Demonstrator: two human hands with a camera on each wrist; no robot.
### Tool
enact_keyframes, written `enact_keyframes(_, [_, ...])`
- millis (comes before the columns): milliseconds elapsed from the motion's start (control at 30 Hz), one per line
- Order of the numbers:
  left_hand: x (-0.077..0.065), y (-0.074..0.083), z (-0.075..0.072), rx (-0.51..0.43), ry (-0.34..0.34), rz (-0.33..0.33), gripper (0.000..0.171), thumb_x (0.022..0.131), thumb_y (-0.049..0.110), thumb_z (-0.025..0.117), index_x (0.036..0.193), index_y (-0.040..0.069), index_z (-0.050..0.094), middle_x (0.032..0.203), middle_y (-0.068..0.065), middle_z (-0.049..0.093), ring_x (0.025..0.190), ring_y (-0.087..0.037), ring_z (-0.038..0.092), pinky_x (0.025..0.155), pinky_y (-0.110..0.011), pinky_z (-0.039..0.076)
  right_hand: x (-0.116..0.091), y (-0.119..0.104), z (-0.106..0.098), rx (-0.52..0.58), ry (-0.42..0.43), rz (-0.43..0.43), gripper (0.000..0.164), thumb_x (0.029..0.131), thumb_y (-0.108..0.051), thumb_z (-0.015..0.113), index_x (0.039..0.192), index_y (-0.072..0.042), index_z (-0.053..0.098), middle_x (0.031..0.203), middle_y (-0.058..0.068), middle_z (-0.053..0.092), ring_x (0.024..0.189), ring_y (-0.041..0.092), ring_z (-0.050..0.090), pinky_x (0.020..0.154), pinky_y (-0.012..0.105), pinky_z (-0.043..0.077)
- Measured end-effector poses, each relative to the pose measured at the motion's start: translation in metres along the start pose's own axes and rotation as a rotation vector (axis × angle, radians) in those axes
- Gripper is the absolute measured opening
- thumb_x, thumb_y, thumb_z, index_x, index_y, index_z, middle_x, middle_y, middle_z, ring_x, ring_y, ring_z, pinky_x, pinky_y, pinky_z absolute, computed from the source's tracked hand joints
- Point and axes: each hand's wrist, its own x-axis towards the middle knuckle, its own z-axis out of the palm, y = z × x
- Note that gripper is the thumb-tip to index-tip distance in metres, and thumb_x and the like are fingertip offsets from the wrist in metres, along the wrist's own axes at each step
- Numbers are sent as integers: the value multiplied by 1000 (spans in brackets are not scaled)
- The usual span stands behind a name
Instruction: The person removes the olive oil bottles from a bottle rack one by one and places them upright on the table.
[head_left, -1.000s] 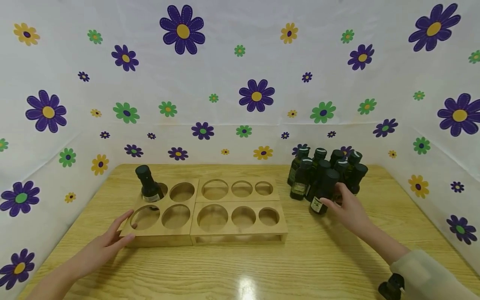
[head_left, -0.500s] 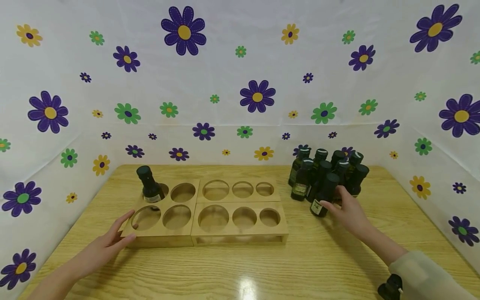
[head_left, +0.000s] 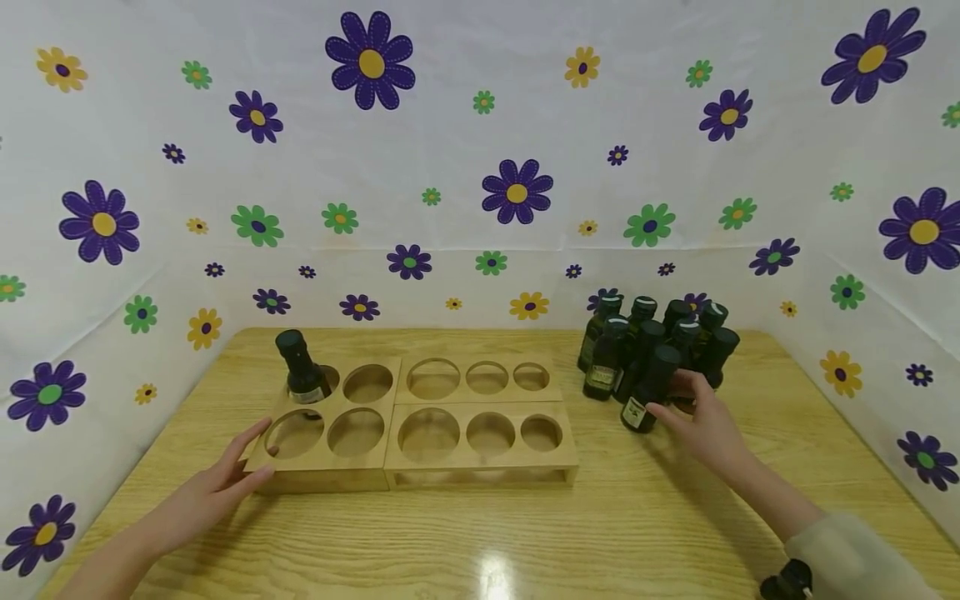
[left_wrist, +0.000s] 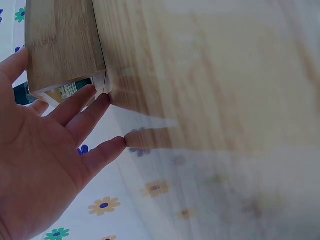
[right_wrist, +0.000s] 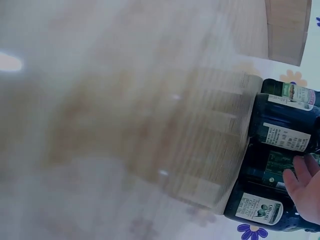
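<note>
My left hand [head_left: 213, 496] rests at the near left corner of a wooden bottle rack [head_left: 315, 482], its fingers loosely extended along the edge. In the left wrist view, the left hand [left_wrist: 45, 155] has its fingertips by the rack's wooden side [left_wrist: 65, 45]. One dark bottle [head_left: 300, 371] leans in the rack's back left hole. On the right, my right hand [head_left: 705, 421] pinches a dark, black-capped bottle [head_left: 651, 392] between thumb and fingers, at the front of a bottle cluster. The right wrist view shows the right hand [right_wrist: 306, 187] against dark labelled bottles, partly cut off by the frame.
Several more dark bottles [head_left: 602, 367] stand close together behind the held one. A second rack section [head_left: 480, 475] with round holes of differing sizes adjoins the first. A small black object [head_left: 787, 581] is by the right sleeve. Flowered cloth [head_left: 450, 125] encloses the wooden table [head_left: 420, 542].
The bottle at my right hand has shifted slightly, its cap a little lower than a second ago. The left hand and racks keep their places; the head view has drifted slightly.
</note>
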Motion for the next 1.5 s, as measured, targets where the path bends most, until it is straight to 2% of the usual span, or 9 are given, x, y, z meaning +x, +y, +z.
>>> enact_keyframes(100, [1,1,0,9,1,-2,71,103,40,45,157,29,1,148,-36,27,127,-52,41,90,-61,45,-9,-1,-1,-12,91,-39,47,91,-12,70,124,8,44,116,23,54,104,35,55,86,38,48])
enact_keyframes(233, [1,2,-1,14,5,4,71,103,40,45,157,29,1,147,-36,29,127,-52,41,90,-61,45,-18,-9,2,-3,200,-153,37,84,0,74,114,5,53,107,15,59,96,7,55,79,14,44])
enact_keyframes(367, [1,2,-1,14,12,13,70,103,40,45,157,29,1,149,-35,26,127,-52,41,90,-61,45,-15,-29,16,53,220,-293,40,77,11,76,111,3,57,103,13,61,92,-1,54,78,11,44])
enact_keyframes(533, [1,1,0,16,11,15,71,104,39,46,157,27,0,151,-35,21,126,-55,39,90,-62,44,-2,-68,44,141,86,-357,40,80,5,75,115,-2,57,107,9,61,96,18,60,78,28,50])
enact_keyframes(667, [1,-1,2,25,15,11,71,103,39,46,157,27,1,150,-35,22,126,-54,41,90,-62,44,13,-101,72,231,-62,-345,40,84,-4,75,119,-5,56,111,10,61,101,23,59,83,43,51])
enact_keyframes(767, [1,-2,2,23,17,5,71,103,40,46,157,28,1,150,-35,24,126,-54,41,90,-62,45,25,-125,94,271,-166,-365,43,86,-8,75,123,-5,54,114,9,60,104,24,59,84,46,51])
enact_keyframes(900, [0,-2,3,15,13,3,72,103,40,46,157,27,0,150,-35,23,126,-54,40,90,-62,44,44,-152,118,278,-273,-402,45,87,-11,75,125,-2,52,119,11,58,105,28,59,85,47,50])
enact_keyframes(1133, [-1,-2,3,2,10,6,72,103,40,46,157,28,0,149,-36,25,127,-53,41,90,-61,44,81,-192,150,206,-369,-435,49,89,-19,73,128,-3,50,124,10,57,110,25,58,90,42,50])
enact_keyframes(1500, [-2,1,1,24,12,9,71,104,37,46,157,26,0,146,-36,31,125,-51,44,88,-60,46,110,-239,194,173,-492,-370,56,91,-31,70,136,-8,45,131,8,53,115,20,55,95,28,45])
